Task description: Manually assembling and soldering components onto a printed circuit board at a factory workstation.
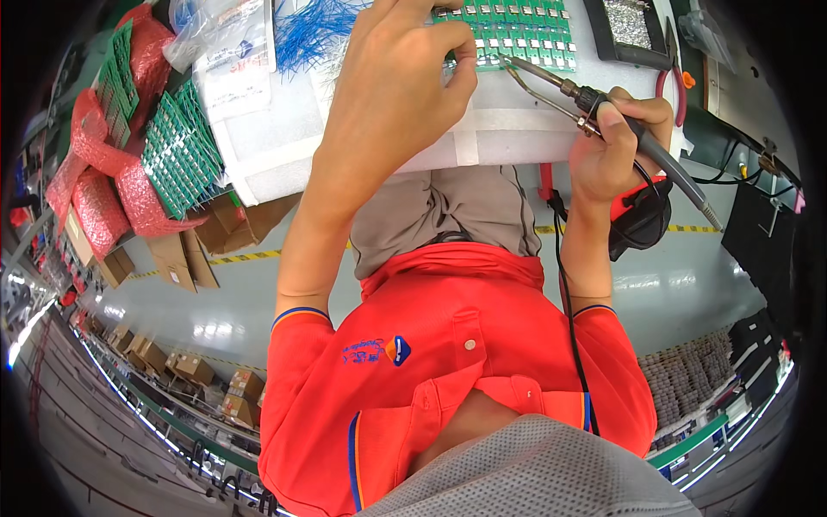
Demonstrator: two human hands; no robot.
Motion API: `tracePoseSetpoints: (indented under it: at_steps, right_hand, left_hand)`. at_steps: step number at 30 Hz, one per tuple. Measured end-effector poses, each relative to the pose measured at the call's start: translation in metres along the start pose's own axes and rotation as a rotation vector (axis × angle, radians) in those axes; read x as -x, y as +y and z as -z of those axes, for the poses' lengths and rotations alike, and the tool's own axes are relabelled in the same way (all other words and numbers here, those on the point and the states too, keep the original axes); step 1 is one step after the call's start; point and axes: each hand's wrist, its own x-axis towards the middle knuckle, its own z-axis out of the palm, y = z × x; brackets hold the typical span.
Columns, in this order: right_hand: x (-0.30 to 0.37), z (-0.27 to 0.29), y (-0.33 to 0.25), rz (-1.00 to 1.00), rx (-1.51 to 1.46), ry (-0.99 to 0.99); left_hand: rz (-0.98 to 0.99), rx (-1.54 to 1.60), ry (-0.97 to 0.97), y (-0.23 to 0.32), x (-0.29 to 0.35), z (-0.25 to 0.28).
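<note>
My right hand [622, 142] grips a soldering iron [659, 155] by its dark handle. A thin metal guide tube runs beside the iron's barrel, and both tips reach the near edge of a green circuit board panel [534, 36]. The panel carries rows of small silver connectors. Over the panel's left end bends my left hand [405, 82], thumb and fingers curled together. Its fingertips are partly hidden and partly beyond the upper edge, so what they pinch does not show. Left of that hand lies a loose pile of thin blue wires [314, 36].
White foam padding [276, 164] covers the work surface. At the far right are a black tray [639, 57] of small silver parts and red-handled cutters [680, 95]. More green boards [179, 151] and pink bubble wrap [96, 211] sit at left. A black cable [564, 302] hangs beside my right arm.
</note>
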Motion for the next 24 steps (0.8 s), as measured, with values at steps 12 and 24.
tracePoseSetpoints:
  at_steps: [12,24]
  right_hand:
    - [-0.001,0.008,0.011,0.046,-0.035,0.056]
    - [-0.005,0.017,0.011,0.002,-0.065,0.075]
  left_hand:
    - [-0.018,0.012,0.007,-0.002,0.000,0.005]
    - [-0.062,-0.031,-0.020,0.010,-0.005,-0.004]
